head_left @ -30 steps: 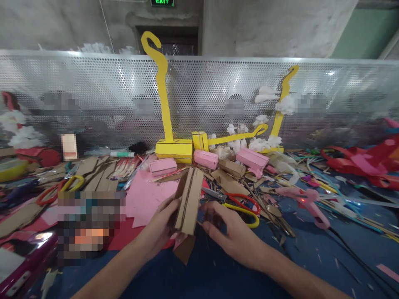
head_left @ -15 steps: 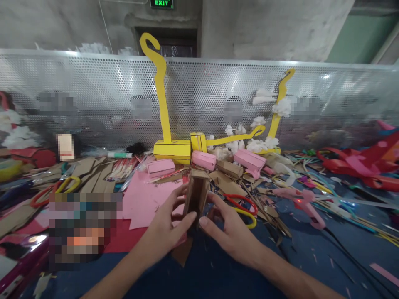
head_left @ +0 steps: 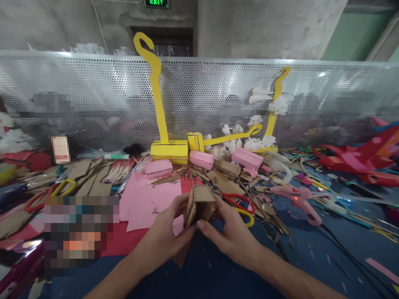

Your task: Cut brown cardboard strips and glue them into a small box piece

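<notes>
The left hand and right hand both grip the box above the worktop, toward its near edge — a soft, even squeeze should keep the box from bending.

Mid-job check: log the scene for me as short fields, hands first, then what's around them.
Left hand: holding the left side of a cardboard box
Right hand: on the box's right side
Box state: hollow, opening toward the camera
Beside right hand: red and yellow scissor handles
Farther right: pink glue gun, red light lit
Beside left hand: pink sheet, partly over a red sheet
Behind: pink boxes, yellow box with an upright hooked strip
</notes>
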`<state>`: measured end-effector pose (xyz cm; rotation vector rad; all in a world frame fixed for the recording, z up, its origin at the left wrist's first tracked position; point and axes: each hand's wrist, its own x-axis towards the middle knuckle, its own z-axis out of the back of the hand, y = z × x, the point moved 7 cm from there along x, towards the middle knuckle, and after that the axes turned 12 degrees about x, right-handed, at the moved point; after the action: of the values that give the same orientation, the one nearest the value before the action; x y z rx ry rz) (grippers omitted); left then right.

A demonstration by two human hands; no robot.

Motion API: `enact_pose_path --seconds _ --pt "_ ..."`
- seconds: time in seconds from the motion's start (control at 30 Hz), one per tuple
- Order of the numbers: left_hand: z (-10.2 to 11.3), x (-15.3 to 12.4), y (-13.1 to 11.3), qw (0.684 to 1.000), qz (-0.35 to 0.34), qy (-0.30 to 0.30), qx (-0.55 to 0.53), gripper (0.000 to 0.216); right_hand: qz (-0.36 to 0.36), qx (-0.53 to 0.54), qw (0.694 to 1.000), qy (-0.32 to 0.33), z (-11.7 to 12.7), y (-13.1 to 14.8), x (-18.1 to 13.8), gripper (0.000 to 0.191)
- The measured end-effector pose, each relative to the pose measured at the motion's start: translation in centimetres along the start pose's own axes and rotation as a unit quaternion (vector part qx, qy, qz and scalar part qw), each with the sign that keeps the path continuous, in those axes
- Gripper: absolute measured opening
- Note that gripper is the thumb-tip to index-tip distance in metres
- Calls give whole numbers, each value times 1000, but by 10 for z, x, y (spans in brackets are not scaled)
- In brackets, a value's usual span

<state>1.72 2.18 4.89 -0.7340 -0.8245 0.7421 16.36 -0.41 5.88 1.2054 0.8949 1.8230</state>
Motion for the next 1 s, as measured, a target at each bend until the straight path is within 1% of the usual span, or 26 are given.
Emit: enact_pose_path --seconds 0.13,0.2,0.27,0.33,0.4,0.5,0.57,0.63,0.7,0.77,0.87,0.93,1.0 --pt "-3 -2 2 1000 2 5 4 60 15 -27 1000 -5 0 3 0 42" --pt "-3 -3 -1 1000 -1 -5 23 60 24 -38 999 -7 -1 4 0 40" --pt "-1 -4 -6 998 3 -22 65 56 30 -50 998 -10 -2 5 0 38" --pt "1 -6 -9 991 12 -29 131 51 37 -64 997 -16 -3 6 0 37" --pt "3 -7 -11 975 16 -31 218 44 47 -79 996 -19 -5 7 -1 38" --pt "7 -8 -11 933 11 -39 356 31 58 -92 994 -22 -8 10 -2 40" --pt "7 -9 -9 907 9 -42 419 28 62 -86 994 -21 -9 13 -3 43" --pt "7 -11 -9 893 -2 -47 447 34 59 -77 995 -17 -11 15 -3 41" --pt "6 -12 -11 888 -24 -56 456 45 50 -77 996 -17 -12 14 -3 31" --pt "3 -13 -15 883 -47 -65 462 57 31 -88 995 -17 -12 10 -4 23" --pt "-4 -13 -17 873 -79 -66 477 69 5 -103 995 -14 -13 2 -2 19" --pt "-10 -12 -17 864 -105 -63 488 70 15 -94 995 -6 -15 2 0 15" --pt "-15 -11 -16 856 -120 -64 499 70 43 -64 997 3 -18 6 2 16"
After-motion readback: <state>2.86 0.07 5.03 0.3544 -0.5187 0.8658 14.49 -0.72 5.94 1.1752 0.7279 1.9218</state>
